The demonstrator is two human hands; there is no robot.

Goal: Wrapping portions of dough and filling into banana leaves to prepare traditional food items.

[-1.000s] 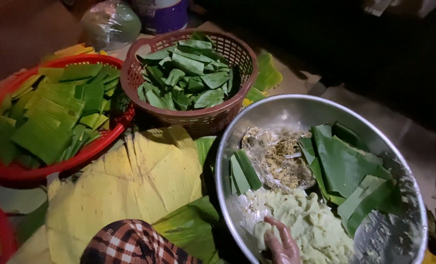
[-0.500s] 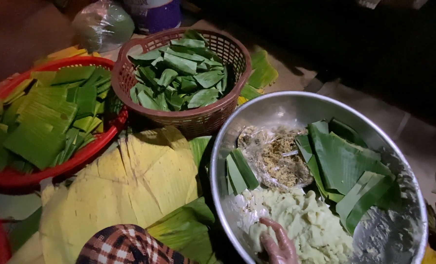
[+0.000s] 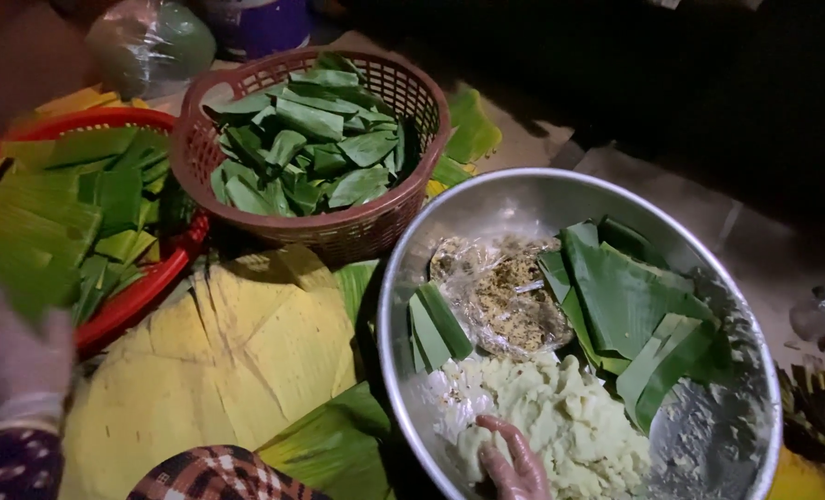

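My right hand is down at the near edge of the big steel bowl, fingers curled and pressed into the pale mashed dough as if pinching off a lump; how much I have between the fingertips I cannot tell, since the hand is cut off by the bottom of the view. The dough lies right under that hand and spreads away from me and a little to the right, heaped against the near wall of the bowl. Just beyond it, toward the middle, sits the clear plastic sheet with the brown crumbly filling, and to its right the folded banana leaves lie with their long edges running away from me, up the far side of the bowl. My left hand is well apart from all this, blurred at the left edge over the red basket of cut leaf strips; I judge it open, but the blur keeps me from being sure. So the right hand is plainly the nearer one to the dough, touching it, while the left is nearest the strips and the yellow leaves spread on the floor between the basket and the bowl. The brown basket of small green leaves stands farther off.
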